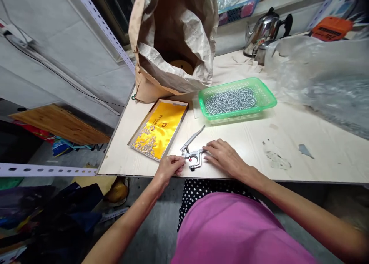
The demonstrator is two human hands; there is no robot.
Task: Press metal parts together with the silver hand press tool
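A pair of silver snap pliers (193,155) lies near the table's front edge, with a coil spring and a small red tip at its jaw. One long handle points away up the table. My right hand (226,156) is at the frame's right end, fingers and thumb around the other handle. My left hand (172,166) is pinched closed beside the red tip; what it holds is too small to make out. Left of the pliers, a shallow box (173,118) with a yellow lining has small silver metal pieces (147,143) gathered in its near corner.
Behind the pliers stands a green basket (268,98) full of small metal pieces (230,100). A large open paper sack (151,83) is at the back left. A clear plastic bag (319,75) lies at right, near a steel kettle (263,31). The table (245,137) ends close to my body.
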